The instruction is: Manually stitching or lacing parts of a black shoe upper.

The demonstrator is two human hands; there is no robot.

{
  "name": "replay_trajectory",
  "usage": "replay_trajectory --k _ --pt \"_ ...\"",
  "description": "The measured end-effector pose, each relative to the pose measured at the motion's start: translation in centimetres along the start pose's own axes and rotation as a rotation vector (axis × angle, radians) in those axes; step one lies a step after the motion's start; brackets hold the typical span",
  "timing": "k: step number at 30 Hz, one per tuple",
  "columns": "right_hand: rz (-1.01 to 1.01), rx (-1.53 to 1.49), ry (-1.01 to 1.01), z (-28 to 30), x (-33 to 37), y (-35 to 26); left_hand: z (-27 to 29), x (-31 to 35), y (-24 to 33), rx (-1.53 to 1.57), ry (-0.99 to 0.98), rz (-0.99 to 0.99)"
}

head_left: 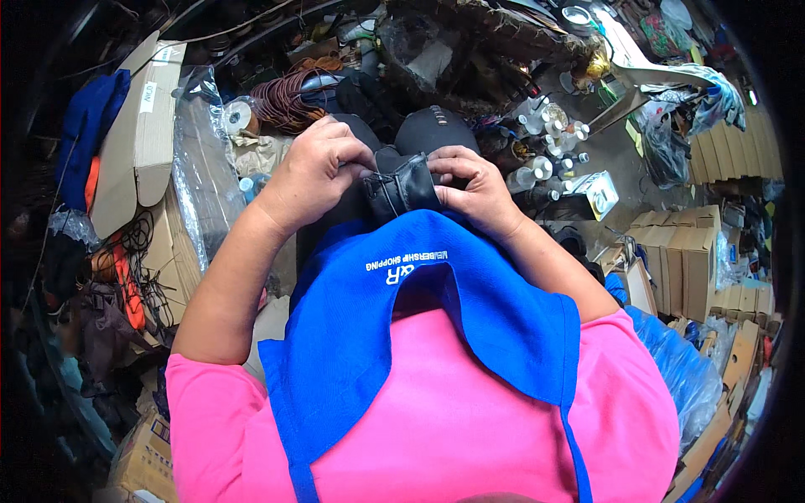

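Note:
A small black leather shoe point(411, 186) rests over my lap, just beyond the bib of the blue apron point(503, 310). A thin dark lace point(382, 178) crosses its left side. Thumb and forefinger of my left hand point(331, 159) are pinched together at the lace, beside the shoe's left edge. On the other side, my right hand point(470, 180) grips the shoe's right edge between thumb and curled fingers. The shoe's underside and far end are hidden from me.
Several clear bottles point(549, 126) stand ahead to the right. Coiled brown cord point(285, 101) and a spool point(241, 117) lie ahead to the left. Cardboard pieces point(138, 142) lean at the left; stacked cardboard point(679, 251) sits at the right, near blue plastic sheeting point(671, 360).

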State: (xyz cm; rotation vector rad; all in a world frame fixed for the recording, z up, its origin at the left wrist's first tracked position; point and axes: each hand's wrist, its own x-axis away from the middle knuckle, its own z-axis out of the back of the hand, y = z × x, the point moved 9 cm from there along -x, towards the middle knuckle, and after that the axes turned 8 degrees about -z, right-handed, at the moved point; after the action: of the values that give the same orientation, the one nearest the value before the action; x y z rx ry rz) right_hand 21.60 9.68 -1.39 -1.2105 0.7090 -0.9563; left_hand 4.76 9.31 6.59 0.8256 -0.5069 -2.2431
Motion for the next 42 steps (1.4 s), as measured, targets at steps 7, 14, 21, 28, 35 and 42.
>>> replay_trajectory --k 7,14,21,28,35,42 --pt "-0.011 0.042 -0.033 -0.5 0.1 -0.5 -0.4 0.5 -0.3 0.041 -0.041 0.086" --pt "-0.049 0.059 -0.042 0.2 0.8 -0.5 1.4 1.6 -2.3 0.221 0.07 0.222" --pt "-0.043 0.486 -0.061 -0.2 -0.1 -3.7 -4.3 -4.6 -0.5 0.424 -0.468 0.123" --pt "0.184 0.766 -0.362 2.7 -5.0 -9.9 -3.9 -5.8 -1.3 0.611 -0.601 0.222" --pt "-0.069 0.688 -0.704 3.1 -6.9 -8.9 -4.3 -4.0 -0.2 0.524 -0.06 0.175" --pt "-0.078 0.544 -0.755 1.5 -7.3 -5.3 -8.6 -2.4 -2.3 0.839 -0.019 0.469"
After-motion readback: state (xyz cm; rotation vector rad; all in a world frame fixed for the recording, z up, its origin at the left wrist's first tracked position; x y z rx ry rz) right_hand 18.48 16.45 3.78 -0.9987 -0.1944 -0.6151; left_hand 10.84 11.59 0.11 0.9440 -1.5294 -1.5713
